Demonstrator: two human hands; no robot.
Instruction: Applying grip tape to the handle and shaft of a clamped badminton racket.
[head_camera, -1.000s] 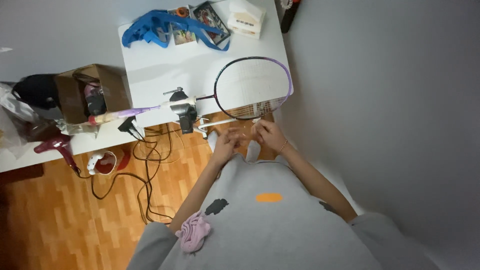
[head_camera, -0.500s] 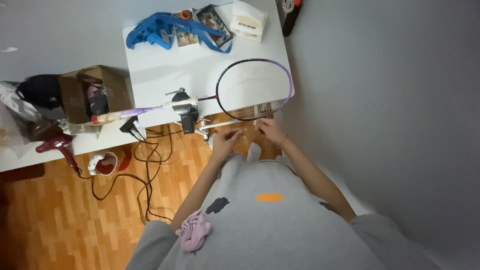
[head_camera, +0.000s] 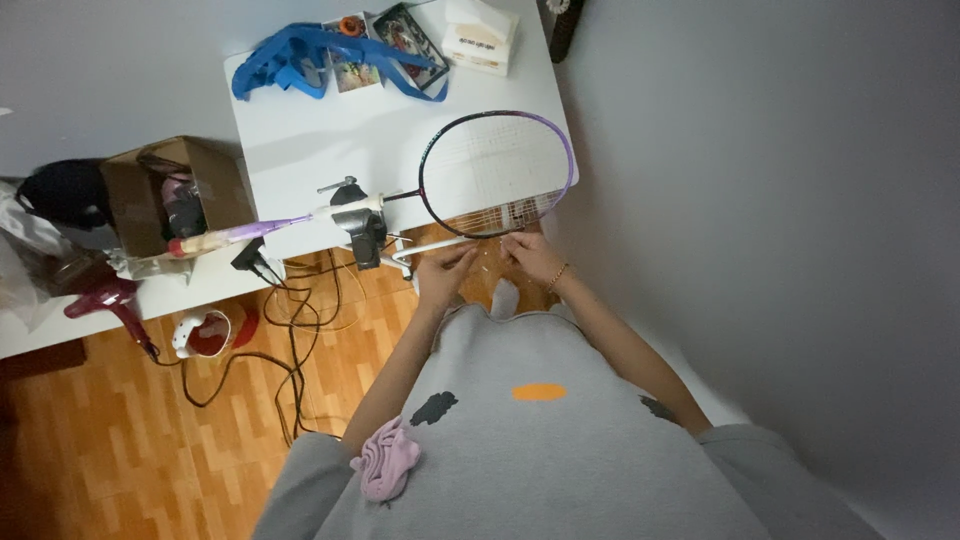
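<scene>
The person is working at the near rim of a badminton racket (head_camera: 497, 172), which is lying across the corner of the white table (head_camera: 300, 130) with its purple-and-black hoop partly overhanging the table's edge and its shaft held in a small clamp (head_camera: 358, 222) toward the handle side of the hoop. Both hands are meeting just below that near rim: the left hand (head_camera: 441, 272) is curling with its fingertips pressed together, seemingly pinching a thin string, though the string itself is too fine to make out; the right hand (head_camera: 530, 255), wearing a thin bracelet at the wrist, is likewise bunching its fingers at the frame, and what it is gripping cannot be told. Judging from this, the step in hand is threading or tightening string at the racket's lower edge. The next move would call for fine, steady fingertip work, keeping tension on the strand while guiding it through the frame without letting the overhanging hoop shift in the clamp. Beyond the racket, toward the far side of the table, are lying blue straps (head_camera: 300, 52), some picture cards (head_camera: 408, 38) and a white box (head_camera: 480, 38). Beside the racket's handle, a cardboard box (head_camera: 165, 192) is sitting open, and below it black cables (head_camera: 290, 330) are trailing over the wooden floor (head_camera: 120, 440).
</scene>
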